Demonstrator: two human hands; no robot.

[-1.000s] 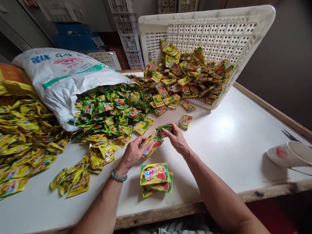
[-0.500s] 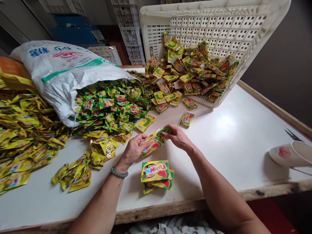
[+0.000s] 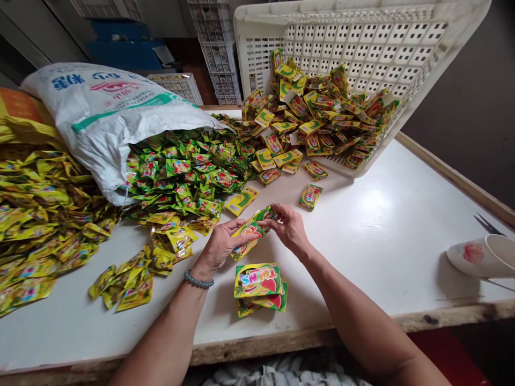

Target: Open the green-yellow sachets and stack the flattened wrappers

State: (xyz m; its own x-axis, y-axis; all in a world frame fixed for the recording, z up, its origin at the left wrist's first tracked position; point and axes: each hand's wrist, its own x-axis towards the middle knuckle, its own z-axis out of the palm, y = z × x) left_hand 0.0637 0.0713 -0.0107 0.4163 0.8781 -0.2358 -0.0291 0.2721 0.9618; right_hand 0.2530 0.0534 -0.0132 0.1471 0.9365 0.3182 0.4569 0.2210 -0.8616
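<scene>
My left hand [image 3: 219, 244], a bead bracelet at its wrist, grips a small yellow-and-green candy box [image 3: 246, 241], tilted above the table. At the box's far end my right hand [image 3: 287, 228] pinches a green candy packet [image 3: 264, 215], which sits at the box's opening; the fingers partly hide how far it is inside. Just below both hands, printed candy boxes [image 3: 257, 280] lie in a small overlapping stack. A heap of green packets [image 3: 193, 166] spills from a white woven sack [image 3: 120, 112] beyond my left hand. Yellow packets [image 3: 132, 279] lie nearer on the left.
A tipped white plastic basket [image 3: 362, 45] holds many small boxes [image 3: 314, 115], some spilling onto the table [image 3: 362, 257]. Single boxes [image 3: 310, 197] lie before it. At right are a cup [image 3: 475, 257] and dark scissors [image 3: 488, 224]. A large yellow packet heap [image 3: 36, 214] covers the left.
My right hand has brought the green packet closer against the box, and its fingers have shifted toward the opening. The left hand keeps its hold. The view has moved slightly.
</scene>
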